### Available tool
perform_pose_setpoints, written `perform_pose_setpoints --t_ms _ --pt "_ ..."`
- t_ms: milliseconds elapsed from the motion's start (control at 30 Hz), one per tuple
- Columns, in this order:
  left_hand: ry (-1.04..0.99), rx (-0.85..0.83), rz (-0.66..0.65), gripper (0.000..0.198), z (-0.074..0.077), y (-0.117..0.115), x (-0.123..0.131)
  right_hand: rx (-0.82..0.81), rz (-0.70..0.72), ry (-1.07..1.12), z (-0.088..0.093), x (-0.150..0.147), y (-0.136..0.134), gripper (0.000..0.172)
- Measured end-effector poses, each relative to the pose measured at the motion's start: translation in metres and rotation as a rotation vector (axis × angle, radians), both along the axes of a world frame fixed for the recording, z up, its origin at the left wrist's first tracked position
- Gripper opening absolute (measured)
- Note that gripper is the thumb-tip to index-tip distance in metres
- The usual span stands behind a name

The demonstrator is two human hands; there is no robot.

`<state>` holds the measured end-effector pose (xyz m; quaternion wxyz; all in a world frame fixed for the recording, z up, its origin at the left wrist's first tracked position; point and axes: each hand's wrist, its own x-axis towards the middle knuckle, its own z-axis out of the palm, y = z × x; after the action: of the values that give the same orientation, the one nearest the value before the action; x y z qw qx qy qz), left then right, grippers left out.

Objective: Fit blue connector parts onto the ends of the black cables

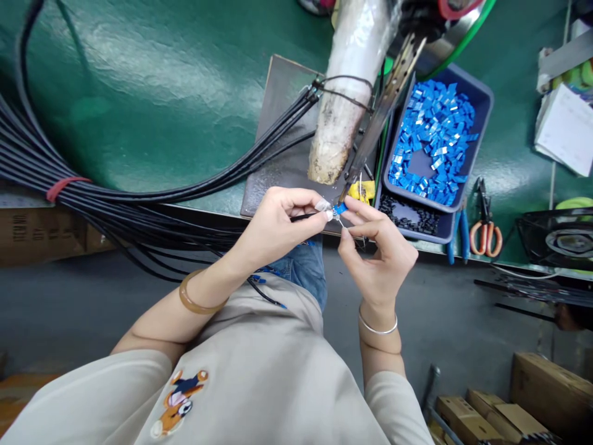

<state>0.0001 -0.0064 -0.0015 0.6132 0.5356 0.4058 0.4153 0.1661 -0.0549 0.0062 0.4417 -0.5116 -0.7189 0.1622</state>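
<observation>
My left hand (273,222) is closed in a pinch on the end of a black cable (303,217), with white coverings on its thumb and finger tips. At the cable's end sits a small blue connector (341,208), right below the tip of a soldering iron (370,130) that slants down from above. Whether the tip touches the connector I cannot tell. My right hand (382,247) has thumb and forefinger pinched on a thin silvery wire (341,223) that runs to the connector. Its other fingers are bent close beside the blue piece.
A bin of blue connector parts (484,117) overlaps a tray of small black parts (445,232). Orange-handled pliers (485,222) lie to their right. A white wrapped tube (345,93) hangs above the grey board (259,179). Bundled black cables (111,191) cross the green table's left edge.
</observation>
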Motion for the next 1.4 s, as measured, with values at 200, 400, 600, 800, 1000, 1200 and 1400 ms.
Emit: perform_pose_setpoints --t_ms 200,400,600,800,1000,1200,1400 --pt "-0.022 -0.031 0.028 0.011 0.004 0.004 0.004 -0.009 0.011 0.012 0.002 0.002 0.004 0.013" --pt "-0.038 -0.044 0.045 0.010 0.008 0.005 0.003 0.019 0.019 -0.009 0.007 0.002 0.005 0.013" --pt "-0.033 -0.087 -0.023 0.008 0.004 0.005 -0.002 0.069 0.019 -0.095 0.002 0.002 0.005 0.014" --pt "-0.017 -0.054 -0.039 0.012 0.001 0.003 -0.001 0.090 -0.006 -0.076 -0.001 0.002 0.004 0.015" --pt "0.007 0.129 0.045 0.010 -0.002 -0.004 0.001 -0.010 -0.018 0.039 -0.002 0.000 0.001 0.014" --pt "0.057 0.155 0.134 0.011 -0.006 -0.009 0.005 0.007 -0.025 0.022 0.000 -0.001 0.001 0.015" --pt "0.086 0.177 0.102 0.012 -0.005 -0.008 0.007 0.049 -0.027 -0.028 0.001 0.000 0.002 0.017"
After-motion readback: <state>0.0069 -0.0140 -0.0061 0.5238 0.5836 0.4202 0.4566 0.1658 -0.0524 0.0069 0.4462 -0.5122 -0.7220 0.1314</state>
